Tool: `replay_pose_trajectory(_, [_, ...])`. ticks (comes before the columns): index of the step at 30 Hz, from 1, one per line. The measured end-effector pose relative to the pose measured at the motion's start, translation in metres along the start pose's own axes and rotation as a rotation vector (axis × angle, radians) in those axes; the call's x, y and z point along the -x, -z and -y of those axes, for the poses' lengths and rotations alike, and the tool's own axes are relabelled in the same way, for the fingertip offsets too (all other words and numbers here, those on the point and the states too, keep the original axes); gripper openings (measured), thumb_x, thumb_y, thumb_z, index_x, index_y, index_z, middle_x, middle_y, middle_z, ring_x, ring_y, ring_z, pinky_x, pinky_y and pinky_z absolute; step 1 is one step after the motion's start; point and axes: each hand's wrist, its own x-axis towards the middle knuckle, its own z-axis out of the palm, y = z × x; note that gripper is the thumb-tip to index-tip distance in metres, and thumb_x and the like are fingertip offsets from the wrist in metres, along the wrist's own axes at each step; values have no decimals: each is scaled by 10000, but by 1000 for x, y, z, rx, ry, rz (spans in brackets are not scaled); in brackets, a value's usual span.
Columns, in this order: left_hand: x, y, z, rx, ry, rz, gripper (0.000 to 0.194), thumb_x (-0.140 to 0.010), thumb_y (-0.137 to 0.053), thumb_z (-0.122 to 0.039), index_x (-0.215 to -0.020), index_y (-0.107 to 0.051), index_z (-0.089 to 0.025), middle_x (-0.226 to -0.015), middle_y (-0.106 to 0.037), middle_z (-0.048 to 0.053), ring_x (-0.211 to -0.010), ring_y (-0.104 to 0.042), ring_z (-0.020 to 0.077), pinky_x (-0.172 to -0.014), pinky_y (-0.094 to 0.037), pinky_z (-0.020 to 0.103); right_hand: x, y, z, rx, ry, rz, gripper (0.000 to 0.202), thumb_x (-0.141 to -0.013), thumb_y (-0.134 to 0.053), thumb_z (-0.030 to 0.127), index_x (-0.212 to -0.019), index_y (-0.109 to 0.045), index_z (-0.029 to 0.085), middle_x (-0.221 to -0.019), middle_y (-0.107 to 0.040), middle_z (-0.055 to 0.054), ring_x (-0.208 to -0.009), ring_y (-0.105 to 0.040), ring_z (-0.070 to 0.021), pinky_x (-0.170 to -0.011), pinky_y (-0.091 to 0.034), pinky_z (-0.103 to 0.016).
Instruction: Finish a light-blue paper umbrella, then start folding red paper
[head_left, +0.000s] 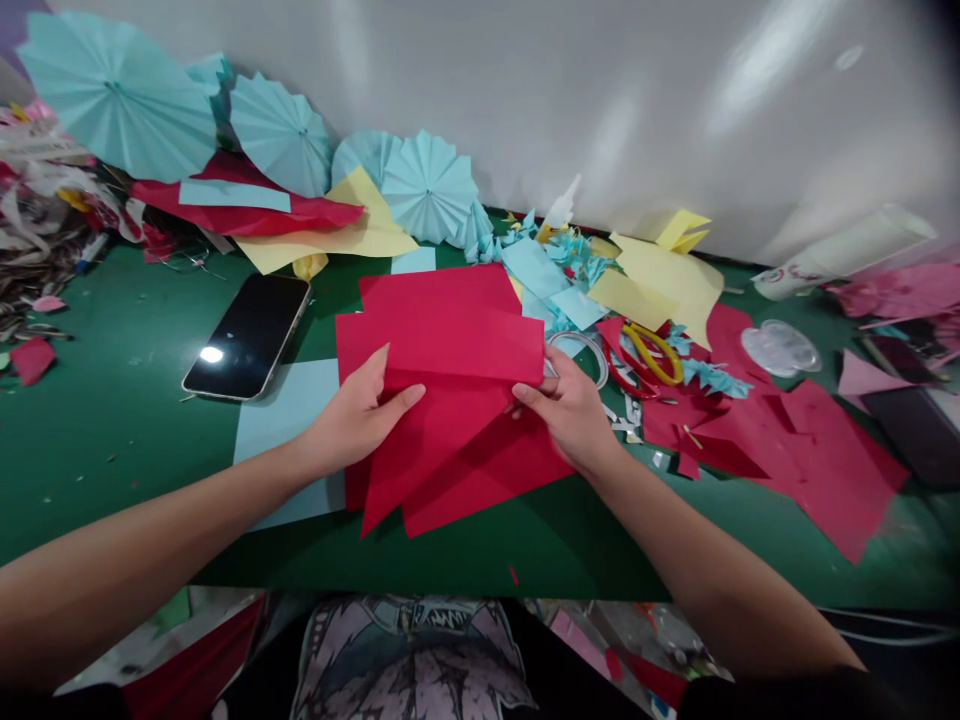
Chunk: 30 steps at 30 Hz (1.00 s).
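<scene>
A folded sheet of red paper (450,345) is held level between my two hands over the table. My left hand (356,420) grips its left part, with the thumb along the lower folded edge. At the right end, my right hand (574,410) pinches the same sheet, thumb on top and fingers partly hidden behind it. Beneath lie more red paper sheets (480,485), overlapping at angles. A light blue sheet (289,430) sticks out from under them on the left.
A phone (247,335) lies left on the green table (135,450). Pleated light blue paper fans (427,185) lean along the wall. Yellow-handled scissors (652,352), a roll of tape (592,355) and red scraps (832,460) are on the right. Yellow paper (667,285) lies behind.
</scene>
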Motion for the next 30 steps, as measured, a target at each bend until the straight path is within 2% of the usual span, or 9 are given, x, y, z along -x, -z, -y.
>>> replay_pose_trajectory(1, [0, 1, 0, 67, 23, 31, 370, -814, -441, -442, -1062, -495, -173, -1007, -636, 83, -926, -612, 225, -709, -493, 309, 0, 1, 0, 5, -4, 18, 435, -673, -698, 314, -1056, -559, 160, -603, -674, -1, -514, -623, -137, -534, -523, -263])
replay_pose_trajectory(3, [0, 5, 1, 166, 81, 86, 299, -814, -444, -462, -844, -535, -179, -771, -641, 29, -697, -622, 178, -557, -467, 257, 0, 2, 2, 12, -13, 62, 244, -668, -700, 318, -814, -622, 138, -616, -684, -35, -523, -629, -135, -529, -520, -252])
replay_pose_trajectory(6, [0, 9, 1, 149, 139, 119, 311, -775, -504, -460, -648, -522, -177, -606, -598, 1, -579, -585, 158, -465, -410, 227, 2, 3, 5, 15, -13, 138, 200, -686, -686, 318, -708, -634, 126, -605, -687, -54, -501, -629, -133, -507, -517, -246])
replay_pose_trajectory(10, [1, 9, 0, 242, 223, 222, 258, -693, -617, -429, -674, -594, -173, -670, -653, 23, -649, -623, 197, -497, -455, 238, 6, 3, 10, 60, -13, 229, 206, -707, -666, 319, -639, -636, 127, -511, -649, -29, -446, -609, -120, -463, -503, -224])
replay_pose_trajectory(15, [1, 4, 0, 623, 397, 277, 281, -671, -663, -417, -803, -638, -171, -796, -697, 52, -718, -655, 207, -625, -524, 297, 10, 2, 16, 126, -53, 314, 221, -699, -669, 317, -592, -625, 128, -524, -656, -40, -428, -598, -118, -435, -497, -219])
replay_pose_trajectory(17, [0, 3, 0, 669, 440, 292, 284, -676, -668, -411, -804, -636, -160, -806, -700, 65, -716, -657, 205, -636, -528, 305, 10, 2, 15, 131, -69, 317, 216, -693, -674, 321, -611, -630, 126, -532, -661, -41, -428, -598, -118, -432, -495, -217])
replay_pose_trajectory(20, [-1, 3, 0, 604, 430, 292, 289, -672, -670, -416, -773, -626, -149, -778, -694, 73, -719, -653, 215, -618, -522, 300, 8, 3, 12, 98, -81, 313, 259, -713, -650, 363, -609, -635, 126, -522, -656, -36, -419, -590, -111, -429, -491, -214])
replay_pose_trajectory(26, [-1, 9, -4, 309, 319, 270, 289, -658, -653, -432, -746, -632, -157, -647, -658, 42, -677, -639, 226, -511, -471, 254, 4, 4, 5, 50, -56, 261, 317, -740, -621, 383, -546, -630, 132, -496, -642, -28, -383, -558, -86, -398, -455, -190])
replay_pose_trajectory(30, [-1, 12, -6, 249, 292, 282, 250, -645, -658, -415, -715, -639, -176, -629, -655, 28, -690, -642, 237, -509, -470, 248, 4, 4, 4, 36, -41, 240, 312, -732, -631, 373, -531, -624, 135, -486, -635, -24, -370, -544, -82, -384, -442, -190])
